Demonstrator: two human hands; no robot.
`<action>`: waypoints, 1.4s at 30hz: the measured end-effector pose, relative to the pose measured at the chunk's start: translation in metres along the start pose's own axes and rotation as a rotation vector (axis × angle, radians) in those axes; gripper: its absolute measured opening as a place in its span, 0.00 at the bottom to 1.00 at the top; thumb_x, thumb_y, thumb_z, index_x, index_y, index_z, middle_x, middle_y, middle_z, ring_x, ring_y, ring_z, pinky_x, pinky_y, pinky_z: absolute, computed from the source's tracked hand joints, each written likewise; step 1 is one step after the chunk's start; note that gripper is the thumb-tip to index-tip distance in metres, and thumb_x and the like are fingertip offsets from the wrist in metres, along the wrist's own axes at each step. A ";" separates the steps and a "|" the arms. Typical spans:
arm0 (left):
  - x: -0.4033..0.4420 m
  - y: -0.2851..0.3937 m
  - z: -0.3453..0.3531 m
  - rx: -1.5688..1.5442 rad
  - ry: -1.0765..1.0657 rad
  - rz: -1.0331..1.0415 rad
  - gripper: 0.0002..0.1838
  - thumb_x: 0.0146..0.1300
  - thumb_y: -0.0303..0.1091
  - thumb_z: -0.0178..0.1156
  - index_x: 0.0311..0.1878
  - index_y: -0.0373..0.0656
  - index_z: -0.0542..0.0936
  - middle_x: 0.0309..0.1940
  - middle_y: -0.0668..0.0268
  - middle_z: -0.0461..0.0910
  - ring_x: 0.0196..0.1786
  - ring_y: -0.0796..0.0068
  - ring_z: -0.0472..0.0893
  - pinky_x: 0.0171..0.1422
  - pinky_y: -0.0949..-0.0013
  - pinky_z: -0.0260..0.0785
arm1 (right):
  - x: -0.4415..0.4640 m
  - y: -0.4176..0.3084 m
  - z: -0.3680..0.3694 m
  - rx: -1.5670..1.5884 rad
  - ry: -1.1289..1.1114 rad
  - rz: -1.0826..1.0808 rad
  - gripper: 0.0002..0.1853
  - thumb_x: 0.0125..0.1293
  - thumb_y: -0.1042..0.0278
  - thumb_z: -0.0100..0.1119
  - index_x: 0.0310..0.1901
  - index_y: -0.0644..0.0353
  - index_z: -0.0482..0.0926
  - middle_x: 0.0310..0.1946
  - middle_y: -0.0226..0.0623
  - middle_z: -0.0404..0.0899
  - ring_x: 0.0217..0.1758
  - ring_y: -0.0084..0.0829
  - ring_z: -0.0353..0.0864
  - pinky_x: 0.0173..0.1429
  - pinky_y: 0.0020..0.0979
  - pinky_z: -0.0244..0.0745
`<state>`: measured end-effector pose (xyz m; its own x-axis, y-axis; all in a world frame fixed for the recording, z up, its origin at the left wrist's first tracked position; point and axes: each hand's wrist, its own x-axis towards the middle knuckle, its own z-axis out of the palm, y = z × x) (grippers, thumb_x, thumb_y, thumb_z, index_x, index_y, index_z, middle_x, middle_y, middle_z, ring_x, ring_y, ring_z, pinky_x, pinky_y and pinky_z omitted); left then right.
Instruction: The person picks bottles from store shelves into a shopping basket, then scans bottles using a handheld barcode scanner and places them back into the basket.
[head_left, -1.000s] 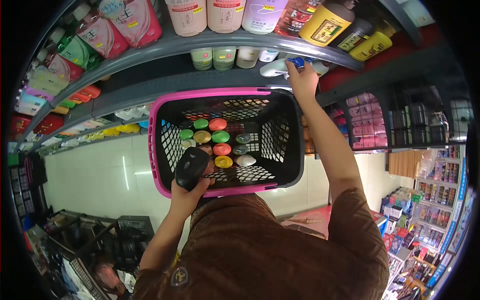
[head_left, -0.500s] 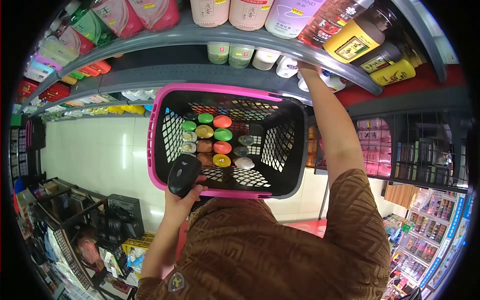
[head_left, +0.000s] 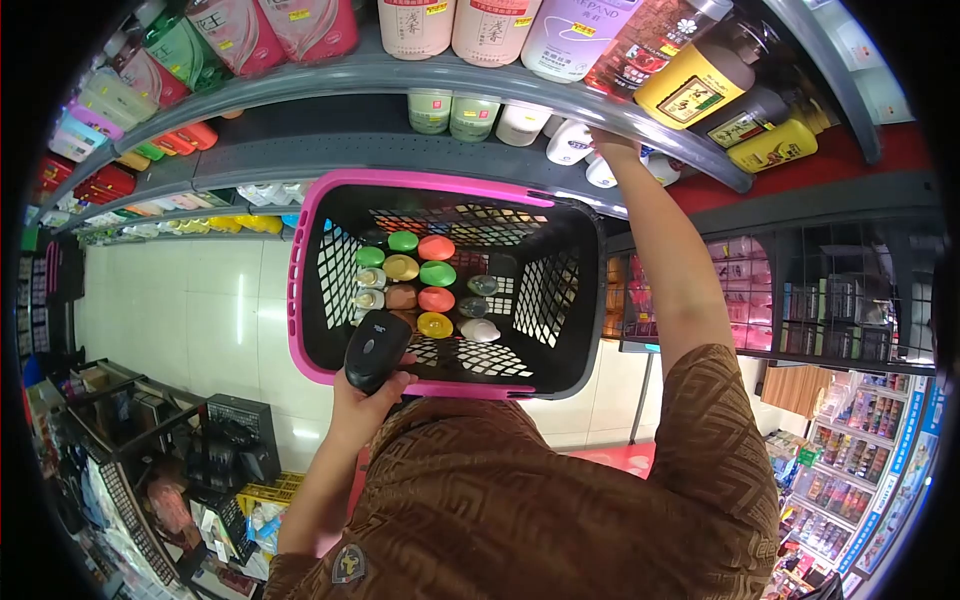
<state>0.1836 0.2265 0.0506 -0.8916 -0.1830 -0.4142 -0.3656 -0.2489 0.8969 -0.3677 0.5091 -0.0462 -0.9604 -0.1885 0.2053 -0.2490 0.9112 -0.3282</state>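
Note:
My left hand is wrapped round a black barcode scanner above the near left corner of a shopping basket with a pink rim. Inside the black mesh basket stand several bottles with coloured caps, among them a green cap, a red-orange cap and a white cap. Reaching under the upper shelf lip, my right hand is among white bottles. One tilted white bottle is just left of it. The lip and my wrist hide its fingers, so its grip does not show.
Large pump bottles line the upper shelf, including a yellow one. Green-capped jars stand on the lower shelf. At right hangs a wire rack with packages. Lower left, a dark cart holds goods over the pale floor.
The view has shifted slightly, with shelf and basket a little further left. The scanner has moved slightly right over the basket. My right hand stays among the white bottles.

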 end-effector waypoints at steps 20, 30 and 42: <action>0.019 0.011 -0.003 0.025 -0.041 0.051 0.23 0.66 0.20 0.63 0.65 0.37 0.77 0.52 0.57 0.86 0.44 0.70 0.88 0.38 0.74 0.77 | -0.038 -0.042 -0.055 -0.309 -0.153 -0.139 0.42 0.70 0.27 0.50 0.76 0.46 0.62 0.76 0.37 0.62 0.81 0.38 0.57 0.85 0.41 0.48; 0.022 0.009 -0.003 0.046 -0.043 0.025 0.23 0.66 0.20 0.63 0.65 0.37 0.77 0.52 0.58 0.86 0.44 0.71 0.88 0.39 0.74 0.77 | -0.043 -0.029 -0.056 -0.167 -0.089 -0.147 0.37 0.69 0.34 0.61 0.68 0.52 0.69 0.47 0.40 0.85 0.44 0.32 0.87 0.46 0.35 0.87; 0.024 0.004 0.001 0.055 -0.044 0.026 0.21 0.67 0.22 0.63 0.64 0.37 0.78 0.52 0.58 0.86 0.45 0.69 0.88 0.38 0.74 0.77 | -0.106 0.013 -0.151 0.560 -0.469 0.517 0.18 0.70 0.57 0.63 0.49 0.65 0.83 0.33 0.37 0.85 0.25 0.27 0.83 0.29 0.32 0.83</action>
<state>0.1605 0.2222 0.0449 -0.9116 -0.1462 -0.3841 -0.3548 -0.1918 0.9151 -0.2497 0.5960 0.0674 -0.8915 -0.0463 -0.4507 0.3220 0.6350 -0.7022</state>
